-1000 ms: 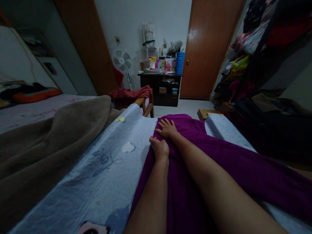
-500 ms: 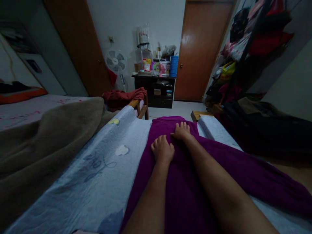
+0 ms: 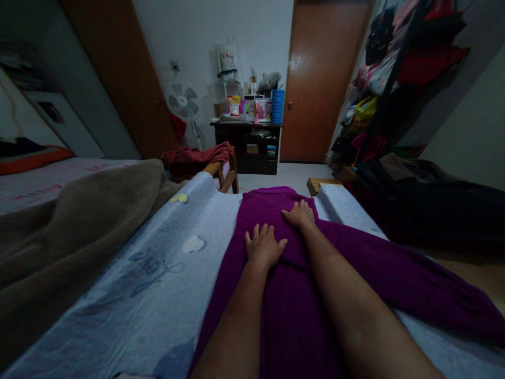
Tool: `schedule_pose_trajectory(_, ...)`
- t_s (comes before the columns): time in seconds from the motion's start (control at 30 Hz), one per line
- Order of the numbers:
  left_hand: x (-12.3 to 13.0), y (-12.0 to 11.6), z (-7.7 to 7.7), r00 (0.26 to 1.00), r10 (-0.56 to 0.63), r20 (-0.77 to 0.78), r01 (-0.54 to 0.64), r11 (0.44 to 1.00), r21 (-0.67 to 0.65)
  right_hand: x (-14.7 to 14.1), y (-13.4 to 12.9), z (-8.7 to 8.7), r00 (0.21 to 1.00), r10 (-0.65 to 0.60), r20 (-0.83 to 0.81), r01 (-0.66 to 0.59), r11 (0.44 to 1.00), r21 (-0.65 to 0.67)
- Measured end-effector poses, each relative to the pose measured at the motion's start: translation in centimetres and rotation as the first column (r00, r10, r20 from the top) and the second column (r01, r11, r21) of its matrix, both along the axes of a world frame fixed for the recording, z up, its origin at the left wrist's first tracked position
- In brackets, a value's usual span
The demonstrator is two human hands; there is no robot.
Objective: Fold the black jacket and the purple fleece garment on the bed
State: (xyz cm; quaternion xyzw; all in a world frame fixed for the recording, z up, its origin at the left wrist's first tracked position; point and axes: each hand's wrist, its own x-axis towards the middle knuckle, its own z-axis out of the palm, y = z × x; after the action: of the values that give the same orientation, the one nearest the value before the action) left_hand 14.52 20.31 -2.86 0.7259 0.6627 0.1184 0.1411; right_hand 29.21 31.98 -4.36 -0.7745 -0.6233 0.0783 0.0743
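Note:
A purple long-sleeved garment (image 3: 292, 295) lies spread over a light blue patterned bed sheet (image 3: 158, 300). One sleeve stretches out to the right, and the collar end points toward the far edge of the bed. My left hand (image 3: 265, 246) rests palm down on the garment's upper part, fingers spread. Farther forward and to the right, my right hand (image 3: 301, 215) also lies flat on the cloth near its shoulder, fingers apart. Neither hand grips anything. My forearms cover part of the garment's body.
A brown blanket (image 3: 79, 237) is bunched on the left. Red cloth (image 3: 197, 155) hangs over a wooden bed end. Dark clothes (image 3: 434, 200) are piled at right. Beyond stand a white fan (image 3: 184, 101), a dark cabinet (image 3: 246, 147) and a wooden door (image 3: 311, 84).
My left hand's fingers have spread wider, with the thumb farther out. My right hand has shifted slightly right and back across the cloth. The view has moved a little.

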Motion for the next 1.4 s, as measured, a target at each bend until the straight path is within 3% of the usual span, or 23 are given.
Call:
schedule_pose_trajectory(0.2, 0.1, 0.0, -0.1, 1.0, 0.002, 0.015, -0.002, 1.0, 0.008, 1.3, 1.1, -0.3, 0.987, 0.159, -0.009, -0.159, 0.987, -0.001)
schedule_pose_trajectory(0.33, 0.1, 0.0, -0.3, 1.0, -0.008, 0.003, 0.008, 1.0, 0.022, 2.1, 1.3, -0.1, 0.956, 0.293, -0.019, -0.291, 0.955, 0.06)
schedule_pose_trajectory(0.4, 0.1, 0.0, -0.3, 1.0, -0.01, -0.004, 0.01, 1.0, 0.027, 2.2, 1.0, 0.0, 0.954, 0.298, -0.012, -0.295, 0.949, 0.113)
schedule_pose_trajectory(0.47, 0.2, 0.0, -0.3, 1.0, -0.006, -0.01, 0.007, 1.0, 0.025, 2.1, 0.6, 0.1, 0.979, 0.202, 0.009, -0.199, 0.956, 0.217)
schedule_pose_trajectory(0.53, 0.2, 0.0, -0.2, 1.0, -0.003, -0.015, 0.004, 1.0, 0.025, 1.8, 0.1, 0.1, 1.0, 0.019, -0.01, -0.015, 0.951, 0.308)
schedule_pose_trajectory(0.6, 0.2, 0.0, -0.1, 1.0, -0.002, -0.018, 0.003, 1.0, 0.023, 1.5, -0.1, 0.0, 0.99, -0.128, -0.059, 0.14, 0.947, 0.29)
schedule_pose_trajectory(0.67, 0.3, -0.1, 0.0, 1.0, -0.004, -0.018, 0.005, 1.0, 0.008, 1.4, 0.0, -0.1, 0.984, -0.162, -0.077, 0.174, 0.963, 0.205)
schedule_pose_trajectory(0.87, 0.3, -0.1, 0.0, 1.0, 0.003, -0.009, -0.003, 1.0, -0.006, 1.9, 1.4, -0.5, 0.997, -0.063, -0.048, 0.064, 0.998, 0.012)
schedule_pose_trajectory(1.03, 0.4, -0.1, 0.1, 1.0, 0.003, 0.001, -0.003, 1.0, -0.021, 2.2, 1.3, -0.4, 0.995, 0.096, -0.011, -0.095, 0.994, 0.052)
schedule_pose_trajectory(1.17, 0.3, -0.1, 0.1, 1.0, -0.002, 0.006, 0.002, 1.0, -0.022, 1.5, 0.3, 0.3, 0.978, 0.204, 0.043, -0.208, 0.936, 0.284)
schedule_pose_trajectory(1.23, 0.2, 0.0, 0.1, 1.0, -0.004, 0.011, 0.004, 1.0, -0.024, 0.5, -0.3, 0.6, 0.958, 0.284, 0.044, -0.283, 0.902, 0.326)
schedule_pose_trajectory(1.4, 0.0, 0.2, 0.0, 0.999, -0.01, 0.034, 0.012, 0.999, -0.04, -2.3, -1.3, 0.6, 0.859, 0.511, 0.004, -0.509, 0.853, 0.115)
